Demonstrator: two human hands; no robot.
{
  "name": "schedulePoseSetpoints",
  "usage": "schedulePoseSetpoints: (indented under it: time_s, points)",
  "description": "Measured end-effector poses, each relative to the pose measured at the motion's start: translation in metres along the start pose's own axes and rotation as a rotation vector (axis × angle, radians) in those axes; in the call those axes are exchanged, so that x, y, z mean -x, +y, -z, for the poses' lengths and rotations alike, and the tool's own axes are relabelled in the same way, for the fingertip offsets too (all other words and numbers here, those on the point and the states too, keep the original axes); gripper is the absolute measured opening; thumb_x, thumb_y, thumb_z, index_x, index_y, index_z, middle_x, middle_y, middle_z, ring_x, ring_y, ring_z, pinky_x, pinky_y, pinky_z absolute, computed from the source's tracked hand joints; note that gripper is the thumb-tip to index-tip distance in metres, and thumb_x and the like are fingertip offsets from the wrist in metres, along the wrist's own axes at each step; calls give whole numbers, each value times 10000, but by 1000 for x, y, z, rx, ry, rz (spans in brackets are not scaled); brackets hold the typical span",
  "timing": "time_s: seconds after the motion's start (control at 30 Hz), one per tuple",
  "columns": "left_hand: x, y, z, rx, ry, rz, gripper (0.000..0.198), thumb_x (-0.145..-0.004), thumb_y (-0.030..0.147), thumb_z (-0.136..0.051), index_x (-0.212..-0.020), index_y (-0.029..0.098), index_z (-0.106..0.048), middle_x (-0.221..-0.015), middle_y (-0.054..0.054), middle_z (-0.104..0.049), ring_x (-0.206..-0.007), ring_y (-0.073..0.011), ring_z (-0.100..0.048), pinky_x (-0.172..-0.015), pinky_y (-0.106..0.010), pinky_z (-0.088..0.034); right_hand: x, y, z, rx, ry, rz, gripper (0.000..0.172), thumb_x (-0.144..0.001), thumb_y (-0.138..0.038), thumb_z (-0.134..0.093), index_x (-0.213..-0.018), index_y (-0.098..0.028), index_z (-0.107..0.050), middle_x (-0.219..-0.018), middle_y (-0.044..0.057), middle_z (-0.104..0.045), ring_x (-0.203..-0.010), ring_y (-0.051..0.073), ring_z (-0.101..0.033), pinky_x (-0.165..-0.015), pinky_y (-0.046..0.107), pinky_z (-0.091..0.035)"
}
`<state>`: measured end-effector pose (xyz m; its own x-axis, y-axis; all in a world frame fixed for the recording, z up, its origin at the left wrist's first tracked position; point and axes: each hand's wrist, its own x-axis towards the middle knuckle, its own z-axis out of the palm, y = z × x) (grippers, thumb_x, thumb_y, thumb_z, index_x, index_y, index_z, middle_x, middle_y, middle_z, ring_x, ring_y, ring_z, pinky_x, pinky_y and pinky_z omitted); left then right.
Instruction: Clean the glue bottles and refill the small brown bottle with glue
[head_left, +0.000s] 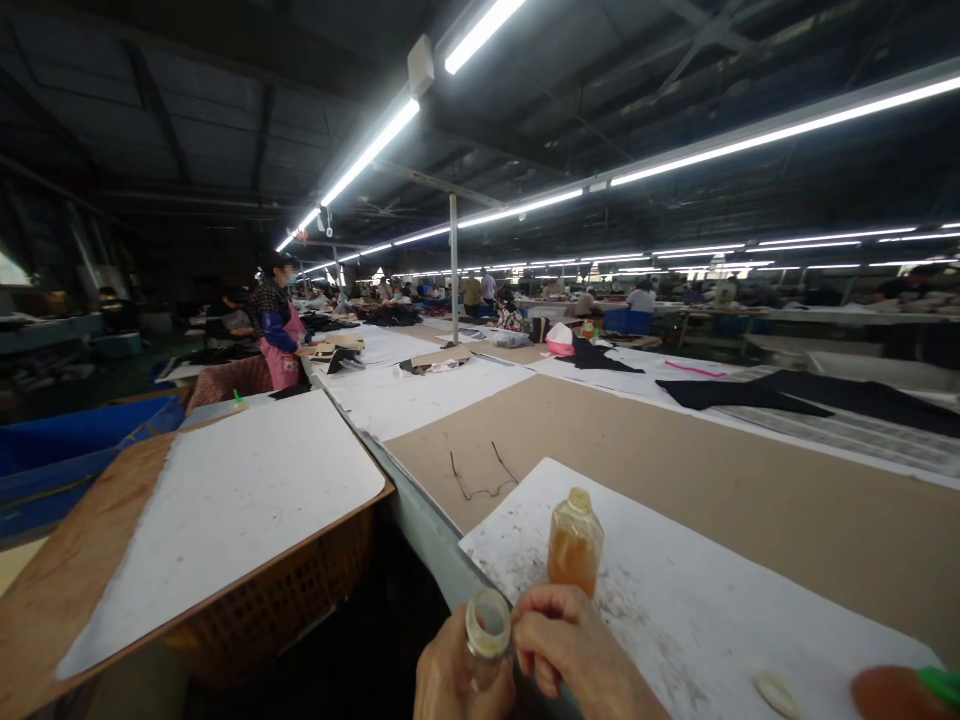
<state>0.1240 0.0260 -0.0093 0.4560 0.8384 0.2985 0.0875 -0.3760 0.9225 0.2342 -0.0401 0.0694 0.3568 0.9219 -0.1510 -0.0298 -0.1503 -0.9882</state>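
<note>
My left hand point(450, 668) is wrapped round a clear bottle point(489, 640), whose wide open mouth faces up towards me. Close against the bottle's rim is my right hand point(566, 640), thumb and fingers pinched; whatever they grip is too small or hidden to name. Just beyond my hands, a second clear bottle point(576, 545), part filled with amber liquid, stands upright and uncapped on a smudged white sheet point(675, 590). An orange bottle with a green top point(896, 692) lies at the lower right, beside a small pale round piece point(777, 694).
Dark-framed glasses point(484, 492) rest on the brown tabletop cover point(660, 440). To the left stands a board with a white sheet point(262, 500), above a basket point(277, 600). A blue bin point(75, 450) sits farther left. A co-worker point(279, 325) in a pink apron stands farther back.
</note>
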Motion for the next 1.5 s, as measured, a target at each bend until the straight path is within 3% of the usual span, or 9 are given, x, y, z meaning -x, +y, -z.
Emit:
schedulePoseSetpoints:
  time_s: [0.27, 0.43, 0.8, 0.97, 1.1, 1.2, 1.37, 1.5]
  points:
    - [2, 33, 15, 24, -73, 105, 106, -761, 255, -594, -737, 157, -561, -656, 19, -556, -610, -121, -480, -553, -187, -408, -3, -1, -5, -342, -137, 7, 99, -606, -167, -535, -541, -148, -607, -448, -24, -518, -379, 49, -340, -434, 216, -206]
    - [1, 27, 11, 45, -66, 154, 101, -763, 235, -577, -722, 154, -533, -650, 27, -534, -598, -107, -446, -540, -185, -384, -7, 1, -9, -457, -176, -16, 79, -602, -176, -571, -531, -145, -583, -441, -36, -508, -386, 36, -285, -435, 205, -224]
    - [1, 30, 12, 197, -121, 176, 162, -759, 256, -622, -734, 145, -506, -675, 16, -506, -617, -108, -440, -563, -199, -383, -3, 11, -13, -600, -211, 23, 113, -672, -205, -597, -581, -149, -559, -504, -33, -498, -435, 48, -299, -476, 215, -237]
    - [1, 28, 13, 168, -109, 184, 158, -749, 235, -638, -727, 145, -510, -660, 20, -511, -605, -106, -445, -543, -194, -373, 2, 10, -15, -608, -180, 112, 114, -680, -189, -595, -583, -146, -553, -508, -32, -472, -459, 58, -318, -480, 221, -226]
    - [1, 28, 14, 198, -123, 184, 101, -749, 196, -610, -809, 132, -559, -735, -12, -591, -671, -139, -521, -614, -219, -428, 4, 9, -10, -701, -186, 186, 141, -690, -196, -573, -565, -158, -520, -521, -43, -440, -457, 60, -281, -484, 229, -237]
    - [1, 28, 13, 170, -100, 189, 95, -734, 164, -611, -818, 130, -582, -751, -20, -621, -691, -151, -544, -623, -221, -437, 6, 10, -6, -581, -116, 212, 153, -712, -212, -573, -576, -163, -521, -529, -43, -445, -464, 65, -291, -484, 233, -238]
    - [0, 35, 14, 175, -26, 203, 179, -734, 259, -662, -846, 130, -610, -773, -30, -649, -727, -181, -580, -632, -229, -460, 12, 11, -10, -80, 26, 225, 179, -782, -265, -566, -635, -163, -572, -524, -46, -419, -496, 84, -336, -473, 233, -237]
    - [-4, 50, 18, 211, -24, 161, 224, -745, 294, -663, -890, 132, -611, -798, -29, -651, -738, -188, -582, -645, -237, -471, 17, 1, -16, 64, 67, 252, 167, -791, -287, -571, -676, -177, -623, -535, -41, -452, -496, 98, -374, -467, 230, -287]
